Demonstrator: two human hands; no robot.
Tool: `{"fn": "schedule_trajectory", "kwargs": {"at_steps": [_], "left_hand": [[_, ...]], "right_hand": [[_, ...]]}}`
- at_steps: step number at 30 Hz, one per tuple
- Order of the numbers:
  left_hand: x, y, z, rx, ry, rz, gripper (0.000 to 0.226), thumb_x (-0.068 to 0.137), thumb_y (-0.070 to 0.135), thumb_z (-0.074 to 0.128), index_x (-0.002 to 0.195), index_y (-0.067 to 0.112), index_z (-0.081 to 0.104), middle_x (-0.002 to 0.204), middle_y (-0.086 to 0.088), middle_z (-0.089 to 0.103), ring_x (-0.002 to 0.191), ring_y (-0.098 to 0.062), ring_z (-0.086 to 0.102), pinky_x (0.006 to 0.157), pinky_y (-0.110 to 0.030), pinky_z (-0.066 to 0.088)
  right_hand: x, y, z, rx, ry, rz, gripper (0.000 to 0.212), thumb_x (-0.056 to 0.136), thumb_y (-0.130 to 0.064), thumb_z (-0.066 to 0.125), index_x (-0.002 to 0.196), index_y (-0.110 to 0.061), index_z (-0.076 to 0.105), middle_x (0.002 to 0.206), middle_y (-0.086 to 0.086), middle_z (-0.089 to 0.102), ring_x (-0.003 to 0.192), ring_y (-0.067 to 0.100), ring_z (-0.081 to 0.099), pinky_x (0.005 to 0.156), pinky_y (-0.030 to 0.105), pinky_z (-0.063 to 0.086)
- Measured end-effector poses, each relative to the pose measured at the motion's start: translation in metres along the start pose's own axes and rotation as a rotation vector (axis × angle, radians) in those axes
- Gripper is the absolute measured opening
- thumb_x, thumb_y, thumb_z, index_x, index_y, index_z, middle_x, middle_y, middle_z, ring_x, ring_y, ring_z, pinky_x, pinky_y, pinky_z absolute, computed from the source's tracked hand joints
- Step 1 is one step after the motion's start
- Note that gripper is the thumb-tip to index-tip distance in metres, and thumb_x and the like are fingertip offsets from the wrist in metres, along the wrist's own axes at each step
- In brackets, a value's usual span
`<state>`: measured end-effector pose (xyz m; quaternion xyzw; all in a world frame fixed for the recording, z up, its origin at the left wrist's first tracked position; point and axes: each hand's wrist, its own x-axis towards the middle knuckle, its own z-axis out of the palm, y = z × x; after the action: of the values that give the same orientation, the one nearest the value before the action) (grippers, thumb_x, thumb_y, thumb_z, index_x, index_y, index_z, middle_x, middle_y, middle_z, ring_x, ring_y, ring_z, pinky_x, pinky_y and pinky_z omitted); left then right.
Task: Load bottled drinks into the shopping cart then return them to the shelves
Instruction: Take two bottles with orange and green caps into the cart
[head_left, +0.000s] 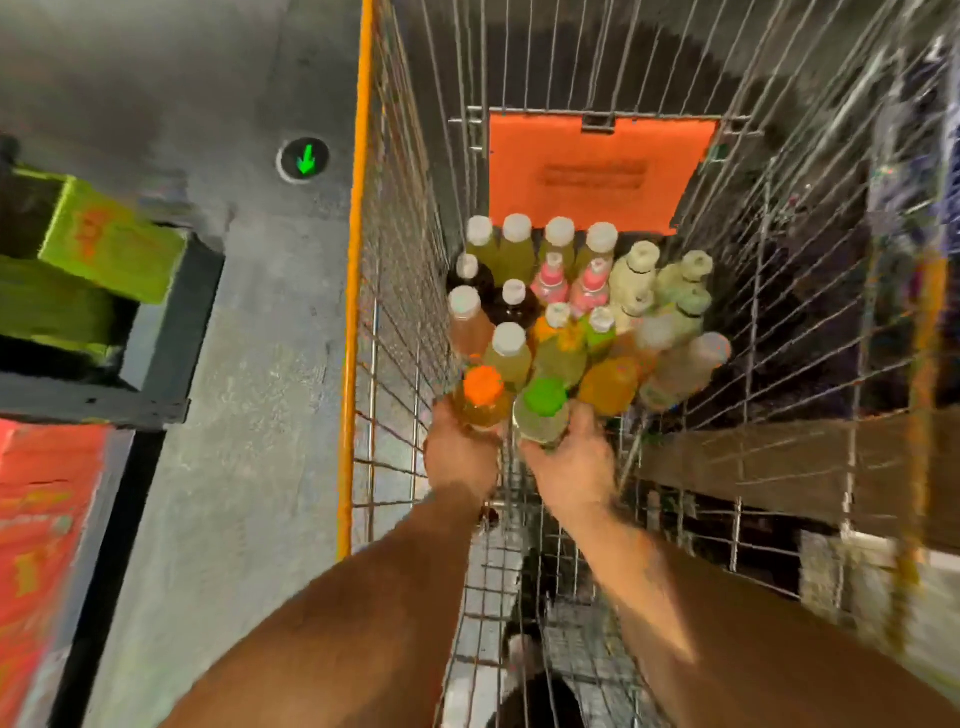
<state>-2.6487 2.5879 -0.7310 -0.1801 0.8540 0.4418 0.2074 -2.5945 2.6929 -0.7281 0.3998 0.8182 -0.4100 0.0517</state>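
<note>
- The left hand (460, 457) has its fingers wrapped round an orange-capped bottle (482, 397), low inside the shopping cart (358, 312).
- The right hand (571, 462) has its fingers clamped on a green-capped bottle (543, 410), just beside the first.
- Both bottles stand upright at the near edge of the bottle cluster (571, 306), probably so each can sit square on the wire floor without tipping its neighbours.
- The cluster is packed caps-up against the far end, below the orange flap (597, 171), leaving the near half free for reaching in.
- Whether these two are going in or coming out, I cannot tell.
- Green boxes (104, 244) sit on a rack to the left.
</note>
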Motion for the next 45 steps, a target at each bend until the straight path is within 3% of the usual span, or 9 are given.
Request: {"fn": "schedule_trajectory", "kwargs": {"at_steps": [7,10,13,17,20,26,32,36,45], "left_hand": [[0.044,-0.013,0.027,-0.071,0.018,-0.105,0.043,0.078,0.000,0.069,0.110,0.024,0.054,0.093,0.013,0.061,0.085,-0.012,0.057,0.070,-0.014,0.044],[0.051,-0.017,0.024,0.018,0.018,-0.075,0.059,0.079,0.007,0.075,0.132,0.018,0.051,0.118,0.005,0.060,0.103,-0.012,0.057,0.091,-0.026,0.046],[0.053,-0.020,0.023,0.317,0.041,0.032,0.055,0.084,0.010,0.071,0.135,0.014,0.052,0.114,0.001,0.063,0.084,-0.005,0.057,0.082,-0.025,0.046],[0.049,-0.017,0.013,-0.261,-0.049,0.031,0.046,0.105,0.027,0.030,0.089,0.008,0.067,0.071,-0.004,0.069,0.062,-0.014,0.065,0.067,-0.025,0.045],[0.030,-0.005,0.000,0.245,-0.138,0.011,0.023,0.094,0.024,0.060,0.108,0.008,0.067,0.103,-0.006,0.071,0.084,-0.013,0.063,0.075,-0.018,0.042],[-0.014,0.028,-0.033,0.103,-0.145,-0.102,0.045,0.081,0.016,0.071,0.122,0.015,0.052,0.114,-0.004,0.067,0.102,-0.029,0.064,0.084,-0.030,0.049],[-0.079,0.044,-0.097,0.040,-0.457,0.123,0.051,0.084,0.012,0.072,0.131,0.011,0.053,0.114,-0.009,0.067,0.103,-0.028,0.065,0.084,-0.030,0.053],[-0.139,0.065,-0.163,0.337,-0.552,0.538,0.060,0.077,0.036,0.079,0.128,0.017,0.052,0.118,-0.008,0.064,0.101,-0.030,0.060,0.085,-0.036,0.050],[-0.362,0.049,-0.227,0.424,-1.009,1.024,0.058,0.076,0.030,0.082,0.124,0.012,0.055,0.118,-0.010,0.066,0.111,-0.030,0.061,0.089,-0.032,0.047]], "right_hand": [[0.032,0.008,0.035,0.012,-0.044,0.005,0.056,0.076,-0.030,0.079,0.121,-0.011,0.053,0.104,0.012,0.067,0.093,0.035,0.064,0.070,0.031,0.044],[0.034,0.006,0.041,0.028,-0.055,0.001,0.058,0.076,-0.029,0.078,0.124,-0.012,0.049,0.109,0.012,0.063,0.096,0.036,0.062,0.075,0.035,0.047],[0.033,0.004,0.040,0.051,-0.109,0.011,0.064,0.078,-0.031,0.077,0.130,-0.013,0.045,0.118,0.011,0.058,0.105,0.035,0.059,0.083,0.039,0.047],[0.026,-0.002,0.030,0.028,-0.082,0.043,0.072,0.076,-0.035,0.079,0.134,-0.015,0.042,0.125,0.007,0.054,0.111,0.031,0.057,0.087,0.037,0.046],[0.011,-0.008,0.017,-0.039,-0.074,0.067,0.081,0.076,-0.040,0.079,0.141,-0.017,0.036,0.138,0.006,0.049,0.119,0.030,0.054,0.092,0.036,0.046],[-0.047,-0.029,-0.018,-0.099,0.064,0.013,0.078,0.080,-0.046,0.074,0.144,-0.017,0.040,0.138,0.005,0.052,0.118,0.023,0.054,0.092,0.031,0.048],[-0.151,-0.072,-0.058,0.127,0.298,0.144,0.059,0.077,-0.038,0.071,0.130,-0.026,0.048,0.127,0.002,0.055,0.108,0.023,0.058,0.090,0.035,0.050],[-0.261,-0.100,-0.083,0.279,0.638,0.065,0.047,0.077,-0.027,0.077,0.120,-0.027,0.058,0.115,-0.014,0.062,0.108,0.008,0.060,0.091,0.014,0.042],[-0.528,-0.062,-0.137,0.270,1.082,0.472,0.071,0.076,-0.045,0.076,0.134,-0.016,0.048,0.130,0.009,0.053,0.120,0.028,0.052,0.095,0.033,0.042]]}}
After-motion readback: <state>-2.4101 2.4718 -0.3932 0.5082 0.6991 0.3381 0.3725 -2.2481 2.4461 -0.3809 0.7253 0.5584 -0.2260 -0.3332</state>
